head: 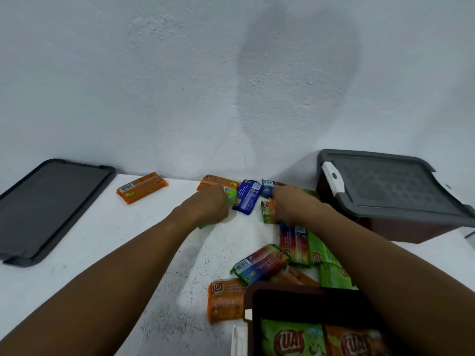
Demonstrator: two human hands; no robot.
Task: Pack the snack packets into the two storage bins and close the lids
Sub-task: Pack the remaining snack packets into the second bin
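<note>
"So which step is in hand?"

"Gathering, I'd judge. Both hands are reached out to the far cluster of packets on the tabletop point(115, 253), a little apart from each other. The left hand point(208, 205) is curled round a green packet point(230, 197). The right hand point(285, 208) lies over a second green packet point(267, 214), but its fingers are hidden, so I cannot tell whether it grips."

"And the bins?"

"The open bin point(253, 299) sits nearest the person with packets already inside. The closed bin point(401, 228) stands at the right by the wall. A loose lid point(48, 204) lies flat at the far left, well apart from everything else."

"How does the held packet lie?"

"Its long axis runs away from the person, slanting to the right, with green showing at both ends of the fist. The blue packet point(248, 199) just beside it lies much the same way."

"What does the next move call for?"

"Probably lifting it clear, bringing it back and turning it so its length sits alongside the packets in the open bin. Several others wait near that bin, and an orange packet point(142, 187) lies off alone."
</note>
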